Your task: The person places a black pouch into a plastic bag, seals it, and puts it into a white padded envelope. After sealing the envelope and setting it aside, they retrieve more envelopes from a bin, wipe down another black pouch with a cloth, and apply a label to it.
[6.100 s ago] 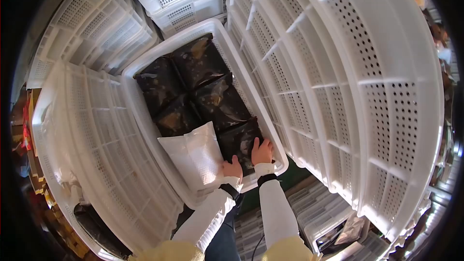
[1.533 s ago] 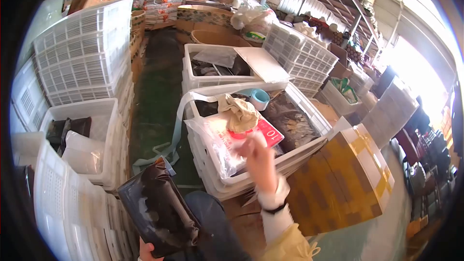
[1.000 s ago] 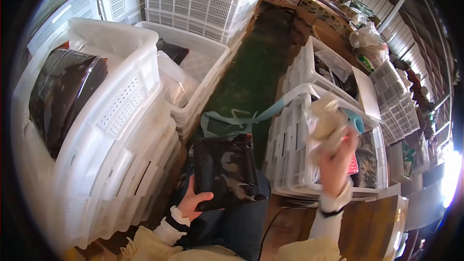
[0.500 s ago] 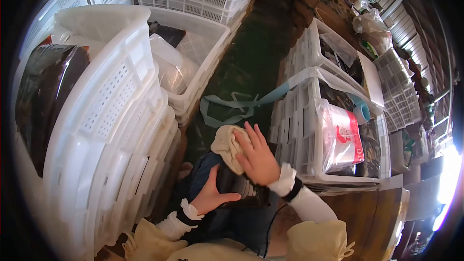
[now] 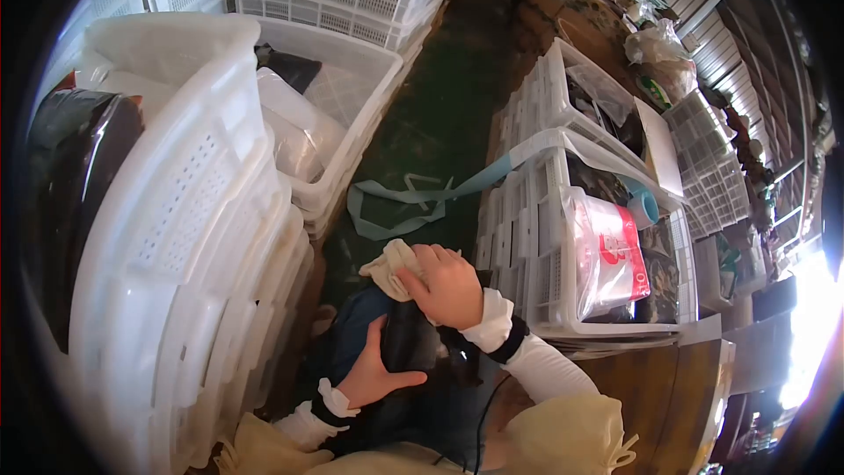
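Observation:
A dark, glossy sealed pouch (image 5: 411, 345) lies on my lap. My left hand (image 5: 376, 373) grips its near-left edge, thumb on top. My right hand (image 5: 447, 286) presses a crumpled beige cloth (image 5: 389, 266) onto the pouch's far end; the hand covers most of that end. Both wrists show white cuffs under pale yellow sleeves.
Stacked white perforated crates (image 5: 202, 237) rise at my left, one holding a dark pouch (image 5: 75, 176). An open crate (image 5: 347, 114) ahead holds clear bags. At the right, a crate (image 5: 563, 264) holds a red-and-white bag (image 5: 615, 251). A teal strap (image 5: 396, 207) lies on the green floor.
My right hand picked the beige cloth off the right crate, brought it down onto the pouch, and now rubs it slightly toward the pouch's far-left corner. My left hand keeps hold of the pouch.

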Available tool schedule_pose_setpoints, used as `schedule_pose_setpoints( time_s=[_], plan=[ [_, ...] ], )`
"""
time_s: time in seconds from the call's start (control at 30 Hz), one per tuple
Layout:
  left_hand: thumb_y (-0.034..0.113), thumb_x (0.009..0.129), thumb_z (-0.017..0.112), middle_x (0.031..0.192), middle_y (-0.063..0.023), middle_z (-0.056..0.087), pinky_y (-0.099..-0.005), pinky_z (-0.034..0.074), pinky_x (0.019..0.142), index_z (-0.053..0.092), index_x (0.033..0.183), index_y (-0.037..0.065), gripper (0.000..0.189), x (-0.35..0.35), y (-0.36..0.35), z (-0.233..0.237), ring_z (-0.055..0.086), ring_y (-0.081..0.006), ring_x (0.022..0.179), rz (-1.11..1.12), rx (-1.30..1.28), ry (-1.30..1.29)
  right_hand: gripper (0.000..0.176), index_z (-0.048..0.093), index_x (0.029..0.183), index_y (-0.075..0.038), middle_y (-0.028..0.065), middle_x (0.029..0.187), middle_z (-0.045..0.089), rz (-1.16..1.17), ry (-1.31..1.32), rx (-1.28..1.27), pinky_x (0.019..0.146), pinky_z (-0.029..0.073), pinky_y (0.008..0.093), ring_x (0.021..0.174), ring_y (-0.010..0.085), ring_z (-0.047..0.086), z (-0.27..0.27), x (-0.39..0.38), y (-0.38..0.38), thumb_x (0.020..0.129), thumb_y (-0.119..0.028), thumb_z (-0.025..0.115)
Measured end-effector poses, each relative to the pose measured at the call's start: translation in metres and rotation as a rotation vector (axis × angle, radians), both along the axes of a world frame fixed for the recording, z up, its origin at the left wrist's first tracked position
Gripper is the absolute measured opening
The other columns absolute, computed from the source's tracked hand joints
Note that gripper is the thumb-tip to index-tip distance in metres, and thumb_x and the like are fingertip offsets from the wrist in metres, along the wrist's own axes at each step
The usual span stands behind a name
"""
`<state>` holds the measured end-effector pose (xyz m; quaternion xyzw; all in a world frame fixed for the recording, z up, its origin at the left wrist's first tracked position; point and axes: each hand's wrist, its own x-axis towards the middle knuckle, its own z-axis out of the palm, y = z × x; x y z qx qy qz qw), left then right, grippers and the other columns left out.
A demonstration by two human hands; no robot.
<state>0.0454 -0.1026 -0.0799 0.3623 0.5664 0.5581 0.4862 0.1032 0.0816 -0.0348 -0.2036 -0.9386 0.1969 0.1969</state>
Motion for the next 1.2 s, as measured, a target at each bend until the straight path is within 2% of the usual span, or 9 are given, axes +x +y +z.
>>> schedule_pose_setpoints(
  time_s=[0.07, 0.2, 0.33, 0.43, 0.57, 0.67, 0.8, 1.07, 1.2],
  plan=[
    [0.017, 0.064, 0.081, 0.129, -0.0148, 0.036, -0.0324, 0.030, 0.101, 0.017, 0.134, -0.001, 0.097, -0.001, -0.001, 0.003, 0.038, -0.0226, 0.119, -0.001, 0.003, -0.009, 0.028, 0.055, 0.084, -0.004, 0.0183, 0.073, 0.058, 0.011, 0.126, -0.059, 0.061, 0.046, 0.0458, 0.067, 0.0396, 0.056, -0.004, 0.011, 0.004, 0.082, -0.031, 0.056],
    [0.013, 0.064, 0.080, 0.129, -0.0135, 0.036, -0.0322, 0.032, 0.100, 0.020, 0.133, 0.002, 0.093, -0.004, 0.005, -0.003, 0.039, -0.0215, 0.119, -0.056, 0.022, -0.239, 0.024, 0.052, 0.088, 0.000, 0.0221, 0.081, 0.057, -0.247, -0.249, -0.483, 0.066, 0.045, 0.0428, 0.076, 0.0411, 0.055, -0.018, 0.073, 0.041, 0.083, -0.024, 0.054],
    [0.013, 0.064, 0.080, 0.129, -0.0131, 0.036, -0.0314, 0.031, 0.101, 0.021, 0.134, 0.003, 0.092, -0.001, 0.007, 0.008, 0.038, -0.0209, 0.119, -0.091, -0.034, -0.454, 0.031, 0.052, 0.106, 0.000, 0.0308, 0.109, 0.048, -0.348, -0.102, -0.177, 0.082, 0.041, 0.0470, 0.099, 0.0476, 0.047, -0.022, 0.102, -0.007, 0.082, -0.021, 0.054],
    [0.015, 0.073, 0.073, 0.129, -0.0124, 0.037, -0.0303, 0.029, 0.102, 0.022, 0.134, 0.004, 0.080, 0.000, 0.005, -0.008, 0.036, -0.0197, 0.121, -0.090, 0.029, -0.233, 0.044, 0.048, 0.119, -0.003, 0.0320, 0.125, 0.037, -0.179, -0.018, 0.000, 0.093, 0.034, 0.0518, 0.113, 0.0516, 0.036, -0.006, 0.103, -0.057, 0.080, -0.021, 0.056],
    [0.028, 0.094, 0.043, 0.132, -0.0094, 0.036, -0.0312, 0.028, 0.103, 0.022, 0.136, 0.005, 0.052, -0.002, 0.005, -0.023, 0.034, -0.0176, 0.123, -0.067, 0.036, -0.173, 0.052, 0.046, 0.125, -0.005, 0.0296, 0.131, 0.032, 0.099, -0.168, 0.071, 0.098, 0.028, 0.0552, 0.120, 0.0509, 0.030, 0.017, 0.085, -0.064, 0.078, -0.022, 0.059],
    [0.050, 0.094, 0.029, 0.137, -0.0092, 0.033, -0.0331, 0.028, 0.103, 0.020, 0.138, 0.007, 0.063, -0.003, 0.008, -0.004, 0.032, -0.0188, 0.126, -0.062, -0.025, -0.861, 0.052, 0.047, 0.123, -0.005, 0.0276, 0.131, 0.035, 0.135, -0.170, 0.105, 0.098, 0.028, 0.0551, 0.120, 0.0490, 0.032, 0.017, 0.073, -0.071, 0.076, -0.022, 0.061],
    [0.070, 0.082, 0.017, 0.140, -0.0081, 0.030, -0.0361, 0.031, 0.102, 0.020, 0.140, 0.010, 0.084, -0.009, 0.003, -0.004, 0.034, -0.0219, 0.127, -0.061, -0.055, -0.889, 0.055, 0.047, 0.120, 0.000, 0.0250, 0.129, 0.037, 0.280, -0.172, 0.073, 0.099, 0.029, 0.0537, 0.120, 0.0462, 0.033, 0.012, 0.081, -0.116, 0.072, -0.020, 0.065],
    [0.072, 0.082, 0.015, 0.138, -0.0097, 0.035, -0.0384, 0.031, 0.103, 0.024, 0.139, 0.010, 0.085, -0.007, 0.000, 0.010, 0.037, -0.0236, 0.125, -0.115, -0.102, -0.816, 0.063, 0.041, 0.127, -0.002, 0.0276, 0.132, 0.034, -0.024, -0.199, 0.189, 0.099, 0.028, 0.0535, 0.119, 0.0498, 0.031, 0.004, 0.098, -0.094, 0.072, -0.025, 0.064],
    [0.069, 0.084, 0.016, 0.139, -0.0083, 0.034, -0.0372, 0.033, 0.102, 0.023, 0.139, 0.009, 0.082, -0.007, -0.001, 0.003, 0.037, -0.0219, 0.125, -0.118, -0.078, -0.812, 0.071, 0.036, 0.132, -0.005, 0.0281, 0.136, 0.027, 0.166, -0.164, 0.164, 0.102, 0.024, 0.0537, 0.123, 0.0503, 0.026, -0.003, 0.105, -0.144, 0.071, -0.023, 0.065]
  ],
)
